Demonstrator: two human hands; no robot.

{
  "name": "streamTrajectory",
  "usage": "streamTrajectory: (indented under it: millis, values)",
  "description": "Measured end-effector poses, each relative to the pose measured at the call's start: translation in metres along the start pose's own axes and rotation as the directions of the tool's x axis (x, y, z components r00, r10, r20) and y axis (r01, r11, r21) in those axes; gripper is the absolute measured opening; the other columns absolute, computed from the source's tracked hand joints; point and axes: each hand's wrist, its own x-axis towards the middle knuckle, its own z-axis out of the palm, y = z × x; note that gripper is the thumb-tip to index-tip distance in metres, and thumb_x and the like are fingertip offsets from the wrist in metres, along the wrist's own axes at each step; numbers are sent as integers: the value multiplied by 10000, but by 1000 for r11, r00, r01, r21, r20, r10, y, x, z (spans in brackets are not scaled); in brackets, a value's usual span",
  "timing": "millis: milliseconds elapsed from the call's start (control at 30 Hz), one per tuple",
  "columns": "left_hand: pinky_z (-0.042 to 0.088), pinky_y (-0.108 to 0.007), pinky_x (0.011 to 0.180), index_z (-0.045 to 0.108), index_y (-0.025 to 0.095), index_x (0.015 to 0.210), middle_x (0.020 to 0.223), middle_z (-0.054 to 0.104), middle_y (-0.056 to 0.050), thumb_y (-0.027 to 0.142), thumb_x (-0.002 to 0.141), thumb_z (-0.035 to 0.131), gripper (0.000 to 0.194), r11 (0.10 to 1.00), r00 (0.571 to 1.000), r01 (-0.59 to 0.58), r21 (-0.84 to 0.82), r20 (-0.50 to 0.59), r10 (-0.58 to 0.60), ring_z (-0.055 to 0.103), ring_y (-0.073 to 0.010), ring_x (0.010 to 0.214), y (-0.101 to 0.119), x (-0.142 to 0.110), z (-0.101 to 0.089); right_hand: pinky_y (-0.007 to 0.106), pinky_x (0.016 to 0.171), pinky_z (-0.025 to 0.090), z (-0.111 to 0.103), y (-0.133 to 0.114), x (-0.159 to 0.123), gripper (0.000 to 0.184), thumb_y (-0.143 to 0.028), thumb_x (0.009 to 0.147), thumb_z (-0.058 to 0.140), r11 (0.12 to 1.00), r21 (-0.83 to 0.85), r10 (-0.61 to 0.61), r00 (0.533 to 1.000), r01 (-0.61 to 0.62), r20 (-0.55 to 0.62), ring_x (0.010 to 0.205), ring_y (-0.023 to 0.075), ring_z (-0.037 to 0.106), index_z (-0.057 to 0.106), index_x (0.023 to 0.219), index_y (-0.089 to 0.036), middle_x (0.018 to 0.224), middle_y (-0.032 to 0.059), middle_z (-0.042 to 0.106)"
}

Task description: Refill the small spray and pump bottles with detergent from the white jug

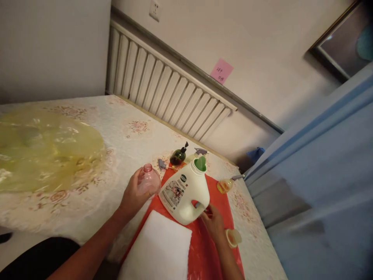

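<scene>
My left hand (134, 191) is wrapped around a pink see-through bottle (148, 182), its neck uncapped and facing up. Just to the right stands a large white detergent jug (186, 190) with a printed label and a green pour spout (200, 163). My right hand (214, 222) is beside the jug's handle with its fingers curled. The jug partly hides the fingertips, so what they pinch does not show. Behind the jug are a dark green pump bottle (177, 157) and a grey spray head (162, 164) lying on its side.
A white folded towel (159, 249) lies on a red sheet (221, 202). To the right are a yellow spray bottle (225, 186) and a small pale cup (233, 238). Yellow plastic (49, 151) covers the left of the flowered tablecloth (116, 128). Beyond are a radiator (163, 81) and a blue curtain (320, 182).
</scene>
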Motion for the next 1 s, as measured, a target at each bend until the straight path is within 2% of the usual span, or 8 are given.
streamTrajectory:
  millis: [67, 133, 233, 367, 433, 533, 700, 1000]
  values:
    - [451, -490, 1033, 359, 230, 1413, 1339, 531, -119, 446, 716, 713, 812, 999, 1000, 29, -29, -4, -29, 557, -307, 1190, -3, 3, -3, 399, 849, 521, -4, -15, -4, 432, -400, 731, 732, 980, 198, 13, 1000, -18, 23, 981, 282, 677, 697, 1109, -194, 1077, 89, 742]
    - [461, -487, 1023, 365, 221, 1404, 1300, 549, -117, 451, 699, 722, 824, 997, 999, 52, -50, -7, -53, 564, -308, 1179, -5, 7, -4, 403, 886, 525, -5, -30, -9, 475, -410, 737, 747, 933, 357, 30, 998, -50, 61, 1053, 278, 665, 671, 1162, -214, 1150, 89, 726]
    - [458, -479, 1025, 379, 193, 1388, 1273, 554, -125, 437, 678, 729, 828, 995, 998, 66, -69, -11, -67, 557, -311, 1188, -9, 12, -4, 397, 877, 533, 3, -41, -13, 487, -410, 682, 799, 889, 449, 29, 991, -84, 128, 1053, 285, 666, 699, 1117, -214, 1130, 97, 736]
    - [457, -480, 1018, 382, 221, 1375, 1271, 557, -109, 425, 663, 738, 821, 994, 998, 57, -92, -11, -59, 556, -305, 1185, -14, 16, -4, 341, 700, 520, 26, -36, -5, 345, -438, 629, 806, 898, 431, 50, 993, -94, 111, 759, 244, 670, 740, 825, -162, 782, 75, 752]
    - [453, -477, 1021, 379, 220, 1376, 1280, 548, -110, 420, 664, 737, 821, 995, 999, 47, -86, -14, -48, 554, -300, 1180, -16, 17, -6, 305, 610, 479, 38, -32, 1, 297, -435, 628, 791, 896, 433, 68, 994, -97, 81, 608, 195, 608, 698, 686, -158, 616, 33, 686]
    - [449, -470, 1022, 387, 218, 1372, 1284, 542, -108, 405, 672, 729, 801, 997, 999, 29, -66, -27, -31, 555, -292, 1168, -18, 18, -8, 278, 526, 412, 48, -32, 8, 312, -419, 655, 752, 898, 429, 76, 995, -95, 61, 491, 151, 511, 587, 536, -182, 482, -12, 572]
    - [433, -470, 1034, 386, 233, 1370, 1294, 539, -102, 378, 671, 732, 793, 997, 998, 24, -77, -49, -28, 548, -292, 1187, -18, 20, -10, 263, 460, 331, 54, -51, 15, 328, -441, 667, 718, 910, 408, 81, 997, -76, 3, 429, 126, 417, 513, 548, -215, 443, -52, 498]
    - [432, -466, 1028, 395, 204, 1379, 1281, 548, -118, 369, 674, 741, 802, 997, 994, 35, -70, -100, -42, 548, -293, 1178, -21, 25, -13, 251, 488, 326, 67, -89, 43, 268, -394, 676, 751, 936, 351, 15, 1000, -9, -14, 445, 115, 430, 570, 625, -203, 451, -71, 516]
